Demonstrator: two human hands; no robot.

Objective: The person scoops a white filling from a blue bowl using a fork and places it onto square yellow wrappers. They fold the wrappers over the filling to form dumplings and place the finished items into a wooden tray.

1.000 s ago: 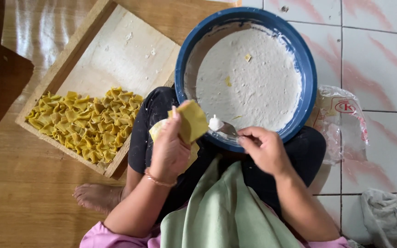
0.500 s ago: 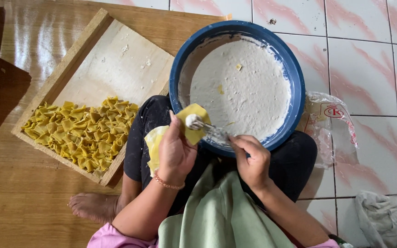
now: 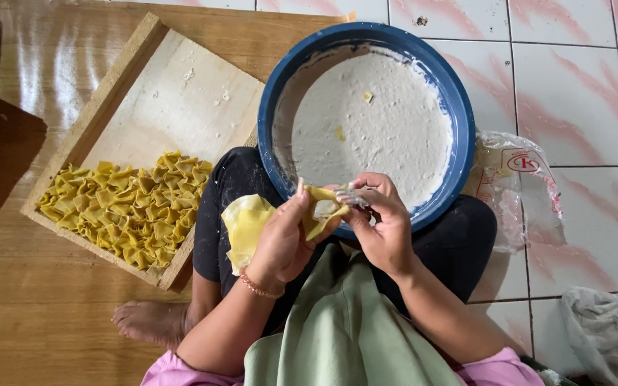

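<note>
The left hand (image 3: 280, 243) was curled around a small square yellow dough wrapper (image 3: 321, 211) with a lump of white filling in its middle, and the same hand also kept a loose stack of more yellow wrappers (image 3: 246, 225) under its palm. The right hand (image 3: 380, 225) was half closed, its fingers pinching the edge of the filled wrapper; something thin and pale showed between those fingers, but I could not tell what it was.

The wrapper looked thin, so too strong a pinch could tear it, and the wet filling could squeeze out at the open side. The stack under the left palm could slip onto the lap, because the grip there seemed weak.

Just behind the hands, touching the knees, stood a big round blue plastic basin (image 3: 459, 150) full of white paste, so there was little room to move forward. To the left lay a shallow wooden tray (image 3: 180, 93) with many folded yellow dumplings (image 3: 123, 211) in its near corner. A clear plastic bag (image 3: 516, 186) lay on the tiled floor at the right.
</note>
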